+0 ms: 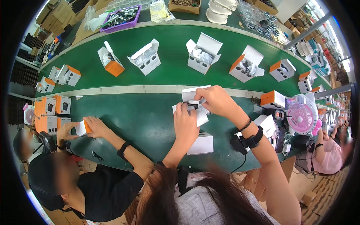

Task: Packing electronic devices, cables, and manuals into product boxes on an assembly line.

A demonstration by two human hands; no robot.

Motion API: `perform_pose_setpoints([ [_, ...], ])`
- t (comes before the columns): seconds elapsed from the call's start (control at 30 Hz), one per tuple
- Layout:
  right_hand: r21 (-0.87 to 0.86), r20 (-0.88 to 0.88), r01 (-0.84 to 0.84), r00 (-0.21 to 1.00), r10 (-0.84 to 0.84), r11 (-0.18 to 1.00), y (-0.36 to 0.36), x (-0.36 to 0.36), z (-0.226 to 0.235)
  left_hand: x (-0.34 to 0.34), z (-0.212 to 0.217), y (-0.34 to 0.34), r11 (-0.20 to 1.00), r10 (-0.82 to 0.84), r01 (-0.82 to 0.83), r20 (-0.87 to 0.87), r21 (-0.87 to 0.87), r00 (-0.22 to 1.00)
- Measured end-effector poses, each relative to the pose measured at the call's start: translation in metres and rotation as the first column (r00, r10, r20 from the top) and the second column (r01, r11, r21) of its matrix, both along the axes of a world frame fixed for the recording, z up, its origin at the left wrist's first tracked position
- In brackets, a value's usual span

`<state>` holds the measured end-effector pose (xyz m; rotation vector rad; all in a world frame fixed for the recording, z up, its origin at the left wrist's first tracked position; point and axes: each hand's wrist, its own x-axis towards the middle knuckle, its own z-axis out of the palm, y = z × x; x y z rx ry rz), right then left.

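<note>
Hiding part of white box [203, 119]: left hand [186, 120].

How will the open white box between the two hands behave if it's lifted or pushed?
The open box looks like thin card, so its raised flap would probably bend easily. Its uncovered top shows a dark item, which could slip out if the box tips.

The worktable [123, 116] is deep green. On it, the open box [202, 119] is white. Along its far edge runs an off-white strip [146, 89]; beyond the worktable, the belt [172, 56] is brighter green. At the worktable's left end, stacked boxes [45, 123] show orange and white with black pictures; at its right end, the fan [300, 118] is pink and white.
</note>
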<state>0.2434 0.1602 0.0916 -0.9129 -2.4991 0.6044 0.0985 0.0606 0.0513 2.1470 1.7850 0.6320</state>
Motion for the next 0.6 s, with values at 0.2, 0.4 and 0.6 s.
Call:
perform_pose_setpoints([
  [0.2,0.021,0.15,0.134,0.979,-0.135,0.991,0.004,-0.014,0.003,-0.002,-0.006,-0.001,0.996,0.035,-0.049,0.183,0.075,0.982],
  [0.4,-0.081,-0.07,0.177,0.981,-0.183,0.981,0.004,-0.003,0.001,-0.002,-0.006,-0.001,0.998,-0.032,0.01,0.382,0.06,0.924],
  [0.6,-0.128,-0.173,0.333,0.92,-0.352,0.934,0.001,0.001,0.011,0.006,0.008,0.008,0.996,0.087,-0.077,0.264,-0.051,0.961],
])
